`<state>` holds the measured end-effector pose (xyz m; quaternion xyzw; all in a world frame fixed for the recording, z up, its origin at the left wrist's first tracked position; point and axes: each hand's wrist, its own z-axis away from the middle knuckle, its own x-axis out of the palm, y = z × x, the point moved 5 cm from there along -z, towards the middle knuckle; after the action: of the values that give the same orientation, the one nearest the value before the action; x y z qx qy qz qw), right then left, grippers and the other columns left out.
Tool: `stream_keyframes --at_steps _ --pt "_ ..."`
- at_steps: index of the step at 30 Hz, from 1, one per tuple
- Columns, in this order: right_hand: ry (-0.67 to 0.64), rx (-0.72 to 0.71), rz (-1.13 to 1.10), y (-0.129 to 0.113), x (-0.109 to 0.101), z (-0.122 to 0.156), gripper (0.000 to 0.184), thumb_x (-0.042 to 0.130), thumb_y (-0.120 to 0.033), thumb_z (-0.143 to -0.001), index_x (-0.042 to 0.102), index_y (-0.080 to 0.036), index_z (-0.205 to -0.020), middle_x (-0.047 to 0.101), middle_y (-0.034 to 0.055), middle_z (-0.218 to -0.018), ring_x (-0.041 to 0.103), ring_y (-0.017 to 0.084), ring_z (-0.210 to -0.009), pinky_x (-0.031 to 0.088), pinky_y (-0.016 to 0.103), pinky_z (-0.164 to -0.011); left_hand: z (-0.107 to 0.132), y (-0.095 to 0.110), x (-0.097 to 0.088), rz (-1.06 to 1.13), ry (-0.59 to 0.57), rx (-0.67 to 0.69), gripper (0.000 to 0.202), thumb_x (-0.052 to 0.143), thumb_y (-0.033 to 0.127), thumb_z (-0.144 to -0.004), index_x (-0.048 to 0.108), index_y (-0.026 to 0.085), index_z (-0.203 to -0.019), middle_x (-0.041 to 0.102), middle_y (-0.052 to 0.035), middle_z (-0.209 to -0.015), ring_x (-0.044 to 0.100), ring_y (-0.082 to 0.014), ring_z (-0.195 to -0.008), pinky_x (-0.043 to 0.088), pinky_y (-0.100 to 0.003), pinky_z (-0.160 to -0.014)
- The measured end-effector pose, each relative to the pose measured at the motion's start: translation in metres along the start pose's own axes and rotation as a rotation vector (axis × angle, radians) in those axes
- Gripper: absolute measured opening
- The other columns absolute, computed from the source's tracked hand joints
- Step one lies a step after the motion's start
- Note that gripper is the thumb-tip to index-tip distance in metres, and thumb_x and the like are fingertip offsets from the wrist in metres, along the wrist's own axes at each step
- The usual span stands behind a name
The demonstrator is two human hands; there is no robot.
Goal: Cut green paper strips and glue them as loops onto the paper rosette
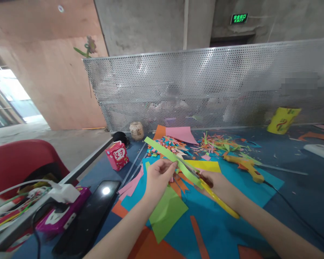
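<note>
My left hand (pixel 162 175) pinches a long light-green paper strip (pixel 160 148) between thumb and fingers. The strip slants from upper left down to the right. My right hand (pixel 218 185) is closed round yellow-handled scissors (pixel 221 204), whose blades lie along the strip's right part. Whether the blades are apart I cannot tell. Below my hands lie a green paper sheet (pixel 169 212), blue sheets (pixel 218 230) and an orange strip (pixel 198 235). Just beyond is a heap of small coloured paper snippets (pixel 170 144).
A yellow glue gun (pixel 244 168) with a black cord lies at right, near thin paper shreds (pixel 218 143). At left are a black phone (pixel 89 219), a pink box (pixel 117 156) and a purple power strip (pixel 62 216). A perforated metal screen (pixel 178 82) stands behind.
</note>
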<state>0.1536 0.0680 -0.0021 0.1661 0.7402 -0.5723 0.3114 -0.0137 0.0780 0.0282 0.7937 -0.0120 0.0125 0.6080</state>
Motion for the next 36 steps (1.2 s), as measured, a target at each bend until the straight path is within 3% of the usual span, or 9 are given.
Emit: stream_keyframes --at_steps 7,19,24,29,36 --pt "0.042 -0.025 0.010 0.003 -0.002 0.001 0.014 0.055 -0.032 -0.071 0.061 -0.020 -0.076 0.064 0.0025 -0.069 0.056 0.023 -0.073 0.044 0.031 -0.065 0.000 -0.002 0.003 -0.028 -0.061 -0.022 0.022 0.064 0.034 -0.065 0.055 0.015 -0.058 0.056 0.0018 -0.041 0.054 -0.0098 -0.039 0.037 -0.018 -0.039" --pt "0.026 0.007 0.005 -0.009 -0.007 0.001 0.011 0.056 -0.029 -0.066 0.063 -0.020 -0.067 0.063 0.0012 -0.060 0.058 0.024 -0.070 0.044 0.028 -0.063 0.000 -0.002 0.004 -0.023 -0.066 -0.024 0.023 0.064 0.035 -0.065 0.053 0.015 -0.059 0.056 0.0019 -0.040 0.053 -0.0095 -0.037 0.035 -0.018 -0.037" --pt "0.009 0.009 0.014 -0.012 -0.006 0.003 0.011 0.057 -0.030 -0.066 0.062 -0.021 -0.067 0.064 0.0017 -0.063 0.058 0.023 -0.067 0.045 0.028 -0.061 0.002 0.003 0.003 -0.024 -0.094 -0.005 0.024 0.059 0.034 -0.070 0.050 0.016 -0.058 0.055 0.0022 -0.042 0.053 -0.0090 -0.040 0.035 -0.017 -0.039" --pt "-0.017 0.026 0.018 -0.009 -0.003 0.003 0.016 0.057 -0.035 -0.068 0.061 -0.020 -0.068 0.064 0.0027 -0.067 0.059 0.023 -0.071 0.045 0.028 -0.060 0.003 0.009 0.001 -0.023 -0.039 0.024 0.026 0.052 0.035 -0.076 0.044 0.018 -0.059 0.052 0.0042 -0.043 0.055 -0.0101 -0.041 0.036 -0.018 -0.038" --pt "-0.022 -0.010 0.003 -0.005 -0.001 0.002 0.022 0.057 -0.037 -0.068 0.061 -0.018 -0.076 0.066 0.0050 -0.077 0.058 0.023 -0.075 0.045 0.028 -0.063 0.004 0.006 0.001 -0.147 -0.065 0.108 0.028 0.049 0.035 -0.079 0.044 0.018 -0.057 0.050 0.0045 -0.043 0.056 -0.0113 -0.043 0.039 -0.021 -0.044"
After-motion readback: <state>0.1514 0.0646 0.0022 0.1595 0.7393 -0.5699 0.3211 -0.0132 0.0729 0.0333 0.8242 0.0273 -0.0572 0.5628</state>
